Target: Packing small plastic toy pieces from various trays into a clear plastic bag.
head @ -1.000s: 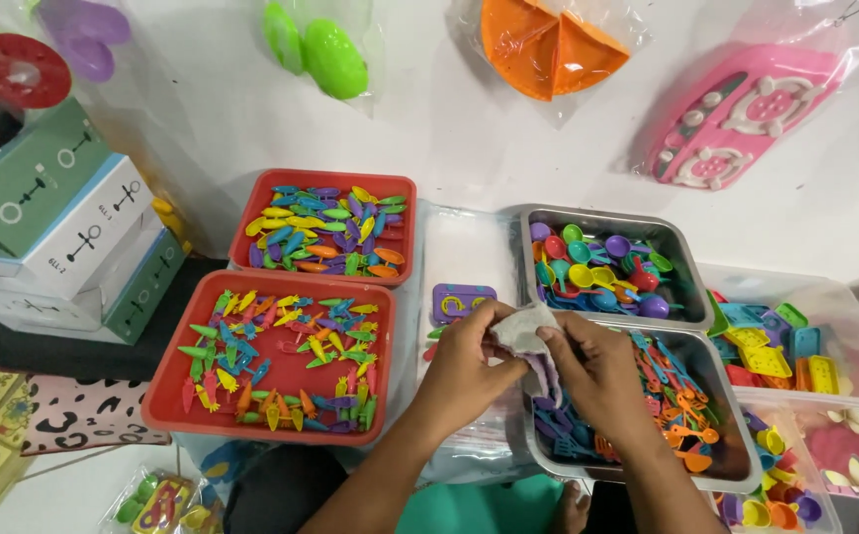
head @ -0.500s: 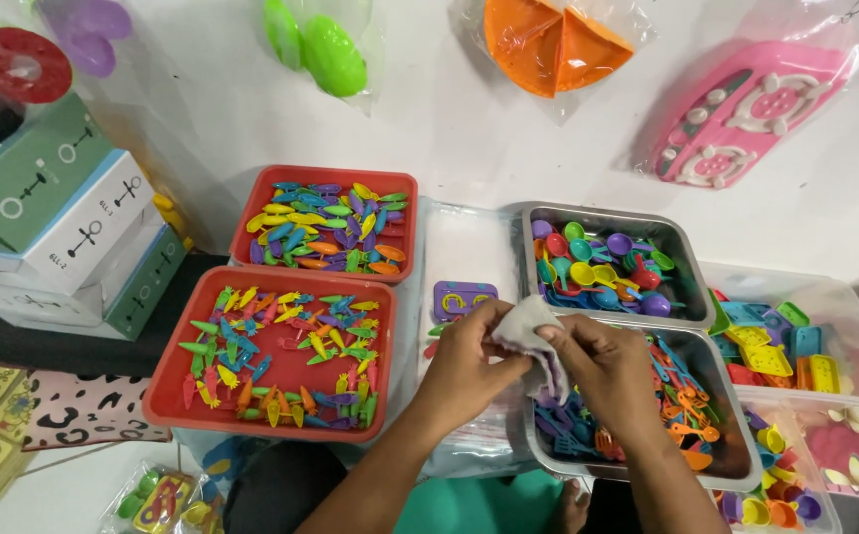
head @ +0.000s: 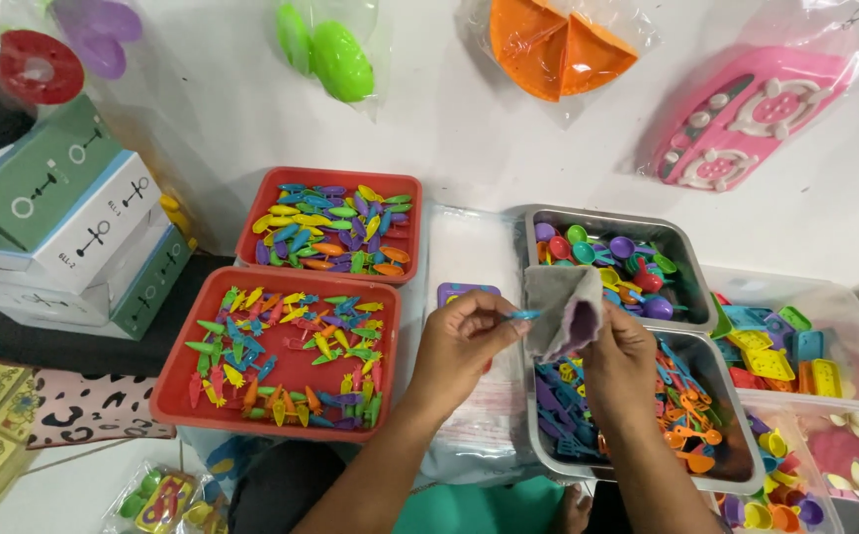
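My right hand point(head: 619, 354) holds a small grey pouch point(head: 563, 306) with a purple lining, its mouth turned to the left. My left hand point(head: 461, 339) pinches a small blue toy piece point(head: 522, 315) right at the pouch's mouth. Both hands hover over a stack of clear plastic bags point(head: 476, 257) and the edge of a metal tray point(head: 555, 455) filled with blue and orange toy utensils.
Two red trays point(head: 174, 386) of colourful small pieces lie at the left. A second metal tray point(head: 602, 218) with toy spoons sits behind the hands. Clear bins point(head: 845, 307) of toys stand at the right, stacked boxes point(head: 63, 227) at the left. Bagged toys hang on the wall.
The pouch has been opened up and lifted, its purple lining now showing. My left hand has shifted left and now pinches a blue piece at the pouch's mouth.
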